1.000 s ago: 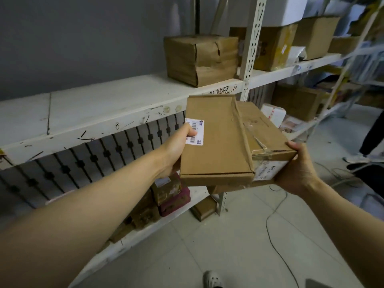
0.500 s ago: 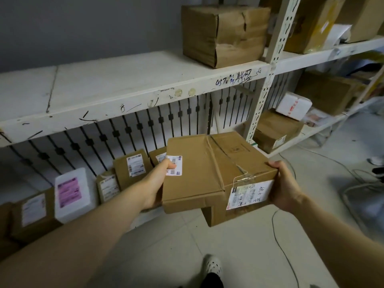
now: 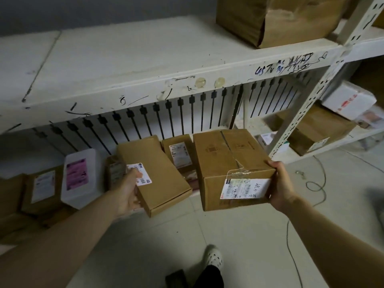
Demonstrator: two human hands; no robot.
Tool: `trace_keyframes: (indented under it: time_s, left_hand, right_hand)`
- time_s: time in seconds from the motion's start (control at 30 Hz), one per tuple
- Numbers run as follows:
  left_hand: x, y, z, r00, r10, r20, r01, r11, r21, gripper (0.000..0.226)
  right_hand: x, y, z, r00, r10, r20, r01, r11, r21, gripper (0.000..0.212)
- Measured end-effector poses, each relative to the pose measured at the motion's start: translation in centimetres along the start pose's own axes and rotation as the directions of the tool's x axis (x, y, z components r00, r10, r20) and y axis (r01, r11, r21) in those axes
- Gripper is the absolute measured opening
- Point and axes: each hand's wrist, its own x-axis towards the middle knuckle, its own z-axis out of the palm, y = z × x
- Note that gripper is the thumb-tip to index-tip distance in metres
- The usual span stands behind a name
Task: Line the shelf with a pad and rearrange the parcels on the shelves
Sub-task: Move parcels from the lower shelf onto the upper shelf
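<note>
My left hand (image 3: 129,191) grips a flat brown box (image 3: 158,179) with a white barcode label, tilted down toward the low shelf. A larger brown carton (image 3: 228,163) with a white shipping label on its front rests in my right hand (image 3: 283,187), which holds its right side. The two boxes are apart, side by side in front of the bottom shelf. Behind them on that shelf stand a small labelled box (image 3: 179,154), a white parcel with a pink label (image 3: 80,177) and a brown labelled box (image 3: 42,188). The white upper shelf (image 3: 124,65) is bare on its left.
A big brown parcel (image 3: 280,19) sits at the right of the upper shelf. A perforated upright post (image 3: 307,104) divides the bays; beyond it lie a brown box (image 3: 318,132) and a white parcel (image 3: 349,100). A cable (image 3: 311,183) trails over the tiled floor. My white shoe (image 3: 214,256) is below.
The two boxes were stacked together in both hands; now they are separated, one in each hand, and lowered toward the bottom shelf. The view has tilted downward.
</note>
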Motion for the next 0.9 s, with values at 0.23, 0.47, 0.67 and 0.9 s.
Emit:
trace_keyframes:
  time_s: [0.23,0.47,0.67,0.9]
  left_hand:
    - [5.1,1.3,3.7,0.997,-0.028,-0.075,0.031,0.999,0.038,0.022]
    - [9.8,2.7,8.9,0.991,-0.070,-0.113,0.074,0.997,0.032,0.027]
    - [13.1,3.4,11.4,0.985,-0.079,-0.156,0.081,0.997,0.011,0.024]
    - [16.9,3.5,12.6,0.981,-0.086,-0.176,0.085,0.996,-0.010,0.028]
  right_hand:
    - [4.6,-3.3,1.2,0.999,0.004,-0.047,-0.003,1.000,0.016,0.032]
    - [9.0,-5.5,-0.5,0.997,-0.025,-0.069,0.022,0.999,-0.042,0.027]
    - [12.9,-4.6,-1.4,0.998,-0.034,-0.043,0.030,0.996,-0.084,0.026]
    - [17.6,-2.4,-1.1,1.000,0.019,-0.025,-0.022,0.989,-0.144,0.048]
